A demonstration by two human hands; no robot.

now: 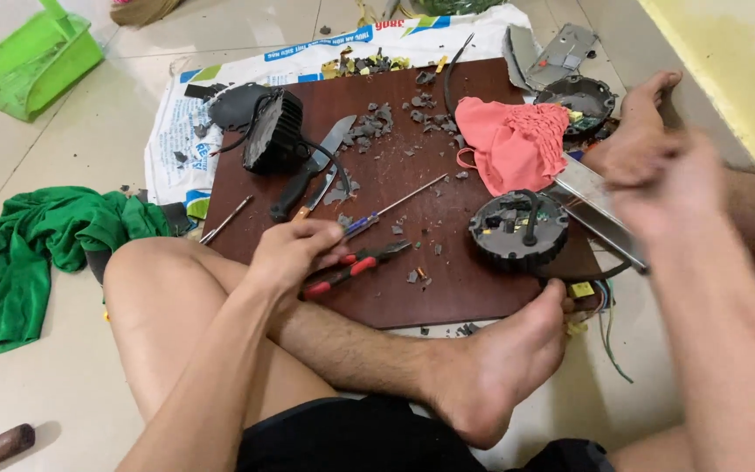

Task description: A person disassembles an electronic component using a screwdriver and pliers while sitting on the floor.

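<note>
The left hand [294,249] is closed on the blue handle of a screwdriver [392,207], fingers curled around it near the front edge of the board [474,297]; the thin shaft runs up and to the right across the board's middle. The right hand [670,188] is raised off the board's right edge and blurred, so I cannot tell whether it is open or closed, or whether it holds anything.

Just under the left hand lie pliers [356,267] with red and black grips, touching or nearly touching the fingers. To their right, near the front right corner, sits a round black housing [517,229] with a short black cable standing up from its middle. A pink cloth [513,144] lies toward the back right of the board, beside a second round black shell [583,103] at the back right corner. A flat metal plate [600,205] lies along the right edge, under the blurred hand.

Toward the back left corner stands a black finned lamp body [274,131], with a knife [312,170] beside it, blade pointing to the back. Grey broken bits [373,127] are scattered over the back middle. A second thin tool [225,218] lies off the left edge.

The board rests on a printed sack [176,131] on the tiled floor. A green cloth [37,253] lies to the left, a green basket [32,61] farther back left. One bare foot [500,367] rests at the front edge, another [635,131] beyond the right edge.
</note>
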